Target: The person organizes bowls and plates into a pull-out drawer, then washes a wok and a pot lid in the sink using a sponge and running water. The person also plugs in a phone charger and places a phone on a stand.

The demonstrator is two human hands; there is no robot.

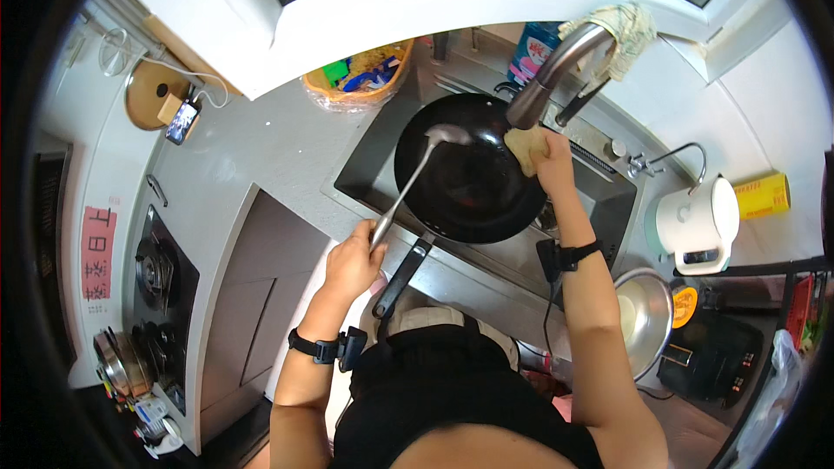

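Note:
A long-handled metal cooking utensil [412, 181] is held by its handle in my left hand [352, 262]. Its head lies over the far left part of a black wok [466, 198]; whether it touches the wok is hard to tell. The wok rests across the stainless steel sink [365, 172], inner side up, its black handle [402, 279] towards my body. In my right hand [555, 159] is a yellowish sponge or cloth [523, 148], at the wok's far right rim. Just beyond it, the spout of the faucet [535, 101] hangs down. No water stream is visible.
An orange basket [311, 81] of packets stands behind the sink, near a blue bottle [533, 55]. A cloth [629, 26] drapes over the faucet. To the right are a white jug [687, 225] and a metal bowl [655, 319]. The gas hob [176, 273] is at left.

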